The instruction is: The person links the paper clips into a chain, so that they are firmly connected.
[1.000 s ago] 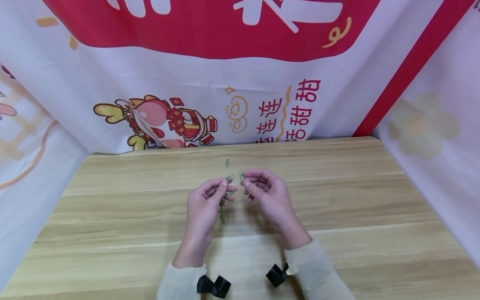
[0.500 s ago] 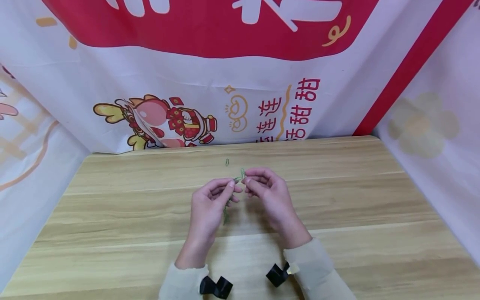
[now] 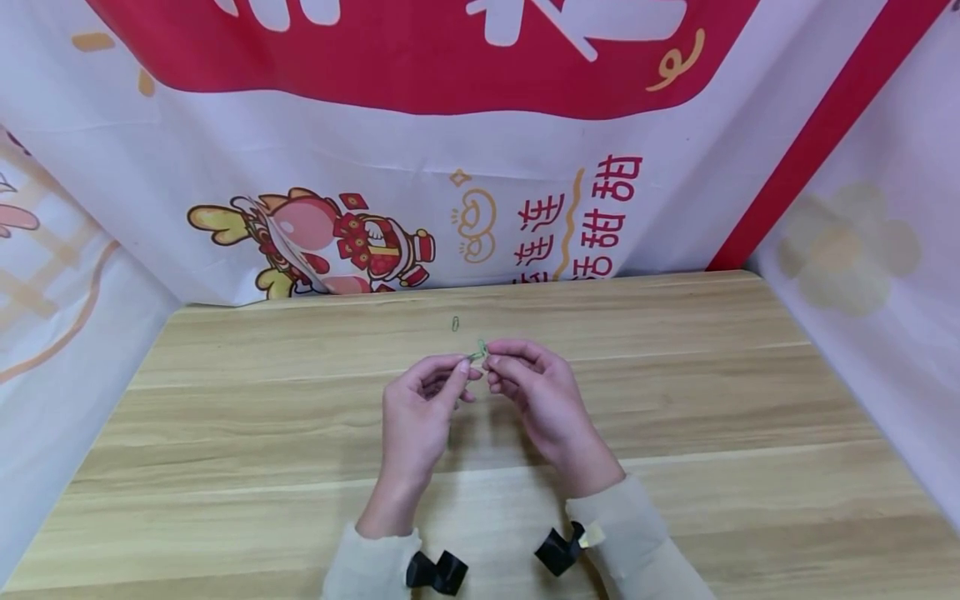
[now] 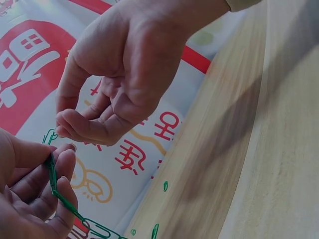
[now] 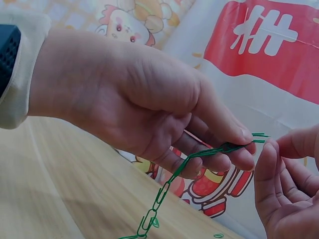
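My left hand (image 3: 420,412) pinches the end of a chain of linked green paper clips (image 5: 164,191) between thumb and fingers. The chain runs across the left fingers and hangs down toward the table; in the head view that hand hides most of it. Facing it, my right hand (image 3: 536,387) pinches a green paper clip (image 3: 482,345) at the chain's end, the fingertips of both hands close together. Whether this clip is hooked into the chain is too small to tell. One loose paper clip (image 3: 455,323) lies on the table beyond the hands.
The wood-grain table (image 3: 697,375) carries the work. A printed white and red cloth (image 3: 420,142) rises along its back edge, with more cloth at both sides. In the left wrist view another small green clip (image 4: 165,186) lies on the wood.
My left hand has moved right, bringing the chain's end up to the clip in my right hand. The right hand has barely moved; its clip now meets the chain's end.
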`<state>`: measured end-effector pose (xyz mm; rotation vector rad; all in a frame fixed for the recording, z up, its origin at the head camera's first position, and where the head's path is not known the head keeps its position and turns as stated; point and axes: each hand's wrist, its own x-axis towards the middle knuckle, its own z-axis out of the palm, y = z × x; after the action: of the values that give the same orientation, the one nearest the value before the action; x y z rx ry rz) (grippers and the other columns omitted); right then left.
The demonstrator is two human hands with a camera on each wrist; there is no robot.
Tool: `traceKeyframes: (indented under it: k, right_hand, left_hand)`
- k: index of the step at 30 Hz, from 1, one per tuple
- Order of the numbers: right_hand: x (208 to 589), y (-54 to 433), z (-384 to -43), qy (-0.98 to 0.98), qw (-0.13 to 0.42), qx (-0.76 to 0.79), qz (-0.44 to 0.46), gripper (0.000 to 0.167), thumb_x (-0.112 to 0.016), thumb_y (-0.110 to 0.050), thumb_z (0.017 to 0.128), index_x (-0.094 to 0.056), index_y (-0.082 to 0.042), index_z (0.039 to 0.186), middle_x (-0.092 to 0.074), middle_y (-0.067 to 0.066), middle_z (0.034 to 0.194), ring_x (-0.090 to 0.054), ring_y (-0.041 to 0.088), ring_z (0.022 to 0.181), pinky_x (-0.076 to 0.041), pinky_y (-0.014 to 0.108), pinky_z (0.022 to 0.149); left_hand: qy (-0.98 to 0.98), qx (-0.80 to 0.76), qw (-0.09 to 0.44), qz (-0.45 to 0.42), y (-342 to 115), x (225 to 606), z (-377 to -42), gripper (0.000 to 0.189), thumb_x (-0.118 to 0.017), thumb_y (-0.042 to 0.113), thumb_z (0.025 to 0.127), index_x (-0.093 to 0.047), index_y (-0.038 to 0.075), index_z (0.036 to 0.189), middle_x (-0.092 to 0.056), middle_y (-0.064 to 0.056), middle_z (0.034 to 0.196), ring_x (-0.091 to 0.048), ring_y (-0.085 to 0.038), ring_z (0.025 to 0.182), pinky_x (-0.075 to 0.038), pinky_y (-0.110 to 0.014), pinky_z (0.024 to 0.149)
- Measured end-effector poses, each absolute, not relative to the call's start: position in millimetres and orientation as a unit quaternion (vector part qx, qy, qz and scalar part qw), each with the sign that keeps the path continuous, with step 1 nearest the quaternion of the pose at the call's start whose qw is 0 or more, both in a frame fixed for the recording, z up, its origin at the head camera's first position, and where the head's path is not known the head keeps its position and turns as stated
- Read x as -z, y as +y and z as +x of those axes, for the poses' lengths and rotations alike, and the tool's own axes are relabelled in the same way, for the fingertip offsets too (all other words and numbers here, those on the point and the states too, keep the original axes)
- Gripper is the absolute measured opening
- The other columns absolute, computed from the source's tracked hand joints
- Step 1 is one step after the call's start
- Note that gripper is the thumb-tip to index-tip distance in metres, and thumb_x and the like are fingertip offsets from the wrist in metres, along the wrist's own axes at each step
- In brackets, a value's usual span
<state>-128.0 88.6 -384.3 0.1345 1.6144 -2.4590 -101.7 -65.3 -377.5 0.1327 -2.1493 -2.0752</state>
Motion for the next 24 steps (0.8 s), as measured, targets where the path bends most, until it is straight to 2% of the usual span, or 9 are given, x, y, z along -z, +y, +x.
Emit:
traceKeyframes:
  k: [10,17,24]
  right_hand:
    - [384.3,89.5,-126.8,0.531,0.108,0.838,0.057,0.018,-0.064,0.002,0.1,-0.071,-0.002,0.116,-0.075,0.001,0.098,-0.068,0.009,0.082,-0.061,0.02,0.081]
    - [385.1,88.7,-126.9,0.5,0.127,0.854,0.067,0.018,-0.062,0.005,0.099,-0.073,-0.005,0.109,-0.076,0.001,0.093,-0.068,0.008,0.076,-0.06,0.018,0.076]
    - [383.5,90.8,-126.6,0.459,0.164,0.87,0.071,0.018,-0.056,0.005,0.101,-0.069,-0.003,0.11,-0.075,0.0,0.089,-0.066,0.004,0.074,-0.057,0.013,0.071]
  left_hand:
    - [-0.755,0.645,0.119,0.021,-61.6,379.6,-99.4,0.007,-0.074,0.004,0.1,-0.081,0.006,0.103,-0.081,-0.012,0.094,-0.074,-0.034,0.078,-0.056,-0.022,0.064]
    - [-0.771,0.617,0.156,0.008,-59.9,380.8,-96.8,0.007,-0.074,0.002,0.099,-0.08,0.003,0.103,-0.08,-0.01,0.088,-0.073,-0.027,0.072,-0.057,-0.022,0.066]
    - [-0.776,0.602,0.186,-0.003,-59.2,382.7,-96.5,0.008,-0.073,0.001,0.1,-0.08,0.002,0.102,-0.079,-0.013,0.087,-0.073,-0.034,0.072,-0.057,-0.022,0.066]
